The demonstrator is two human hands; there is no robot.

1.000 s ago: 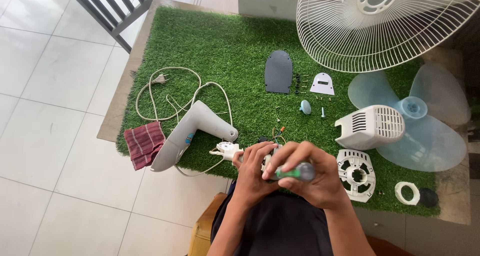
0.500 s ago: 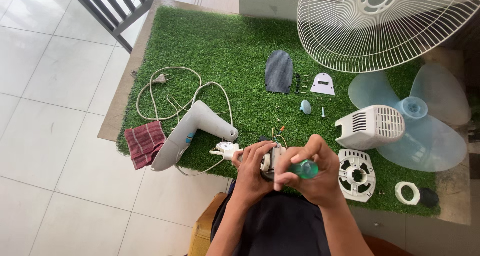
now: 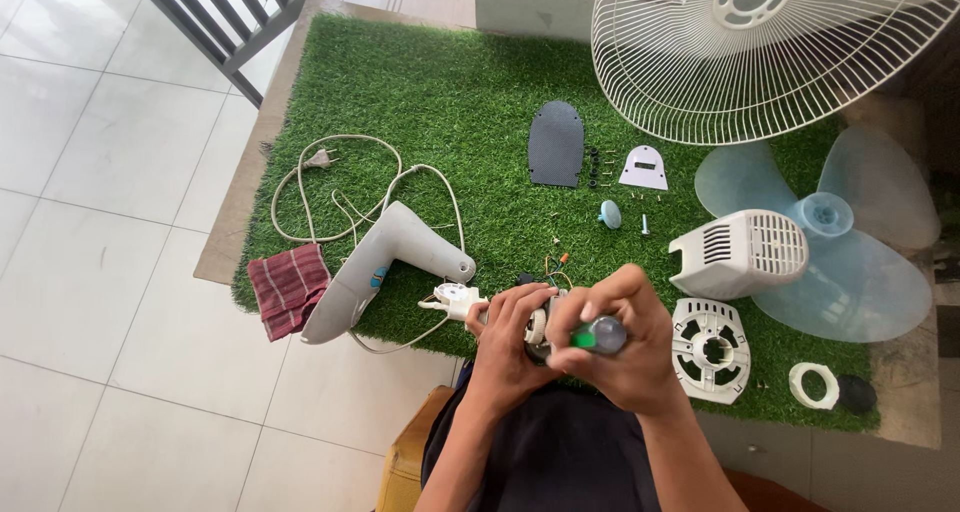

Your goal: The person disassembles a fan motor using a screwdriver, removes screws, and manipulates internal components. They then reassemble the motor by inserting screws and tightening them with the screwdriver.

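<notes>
- White tiled floor (image 3: pixel 110 272) with a patch of green fake-grass mat (image 3: pixel 440 92) laid over it, and pretty much a whole fan taken apart on top.
- Left hand (image 3: pixel 510 347) is wrapped around the small fan motor (image 3: pixel 537 329), held up just off the near edge of the mat; a white switch piece (image 3: pixel 452 298) hangs off its left side by its wires.
- Right hand (image 3: pixel 625 347) has its fingers closed tight around a green-handled screwdriver (image 3: pixel 597 335), handle end pointing back toward the camera, tip lost behind the motor.
- Compared with a second ago, the handle was lying more sideways across the hand; now it's end-on. Both hands sit in about the same spot.
- Nothing on the mat has shifted: white fan neck housing (image 3: pixel 385 267) with its cord, red striped cloth (image 3: pixel 288 287), dark oval cover (image 3: pixel 556 144), white motor cover (image 3: pixel 740 254), wire grille (image 3: pixel 770 62), translucent blue blade (image 3: pixel 850 242).
</notes>
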